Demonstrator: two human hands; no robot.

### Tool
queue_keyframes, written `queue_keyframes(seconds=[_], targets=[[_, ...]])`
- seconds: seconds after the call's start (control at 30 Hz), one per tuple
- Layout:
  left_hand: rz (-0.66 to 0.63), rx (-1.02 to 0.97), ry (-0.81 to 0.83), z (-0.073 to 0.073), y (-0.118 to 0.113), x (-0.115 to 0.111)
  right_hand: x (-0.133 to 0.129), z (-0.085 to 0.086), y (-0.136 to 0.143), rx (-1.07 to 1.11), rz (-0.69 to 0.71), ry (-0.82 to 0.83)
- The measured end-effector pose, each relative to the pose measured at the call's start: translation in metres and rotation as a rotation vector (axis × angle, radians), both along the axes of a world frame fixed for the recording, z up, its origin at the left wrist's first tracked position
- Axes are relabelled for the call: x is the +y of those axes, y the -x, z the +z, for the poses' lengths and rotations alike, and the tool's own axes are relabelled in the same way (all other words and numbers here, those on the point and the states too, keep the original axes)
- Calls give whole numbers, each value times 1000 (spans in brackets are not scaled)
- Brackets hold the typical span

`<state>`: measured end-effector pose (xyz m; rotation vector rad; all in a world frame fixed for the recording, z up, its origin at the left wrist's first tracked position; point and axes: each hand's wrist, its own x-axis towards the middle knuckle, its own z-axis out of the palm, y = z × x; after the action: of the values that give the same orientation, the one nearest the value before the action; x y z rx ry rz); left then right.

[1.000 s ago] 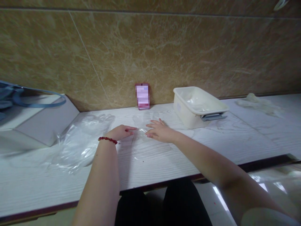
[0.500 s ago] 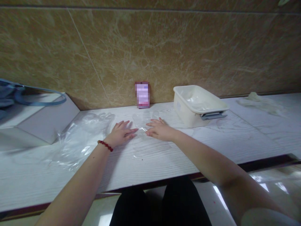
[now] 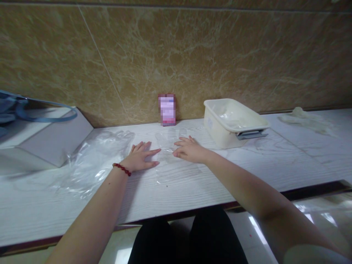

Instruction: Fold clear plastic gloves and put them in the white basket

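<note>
A thin clear plastic sheet or glove [image 3: 170, 161] lies flat on the white wood-grain table [image 3: 148, 201], hard to make out against it. My left hand [image 3: 143, 157], with a red bead bracelet at the wrist, rests at its left edge with the fingers spread. At its right side lies my right hand [image 3: 189, 149], fingers apart and palm down. Neither hand grips anything. Left of my left hand is a loose pile of crinkled clear plastic [image 3: 96, 157].
A cream plastic bin [image 3: 220, 134] with clear plastic inside stands right of centre. A phone [image 3: 167, 110] leans on the marbled wall. At the left is a white box [image 3: 52, 143] with a blue strap [image 3: 46, 119]. Pale crumpled plastic [image 3: 305, 119] lies far right.
My left thumb has spread farther from the index finger. My right hand has shifted slightly right, widening the gap between the hands. The view has tilted a little.
</note>
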<state>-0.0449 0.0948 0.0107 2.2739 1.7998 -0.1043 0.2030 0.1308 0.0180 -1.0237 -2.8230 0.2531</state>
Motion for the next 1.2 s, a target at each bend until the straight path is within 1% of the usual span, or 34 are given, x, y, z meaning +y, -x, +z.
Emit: queue_keyframes(seconds=[0.13,0.27,0.47,0.63,0.7,0.8,0.9,1.03,1.13,1.2], targets=[[-30,-1,22,0,2,1,2,1,-2,21,-12,-46],[-30,-5,25,1,2,0,2,1,-2,59,-46,-105],[-22,-9,38,3,1,0,2,-6,0,-39,-35,-106],[-32,-6,34,2,2,1,8,-7,-6,-34,-89,-127],[-35,-2,32,1,3,0,12,-4,-9,-6,-110,-156],[-42,4,29,2,3,0,19,3,-18,30,-199,-202],[-49,1,24,2,3,-1,28,8,-27,-3,-275,-149],[-54,-35,10,2,5,-1,34,9,-35,-56,-362,-75],[-74,-94,-19,3,7,-2,34,8,-36,-104,-397,-59],[-111,-130,-53,3,8,-4,33,7,-34,-132,-406,-41]])
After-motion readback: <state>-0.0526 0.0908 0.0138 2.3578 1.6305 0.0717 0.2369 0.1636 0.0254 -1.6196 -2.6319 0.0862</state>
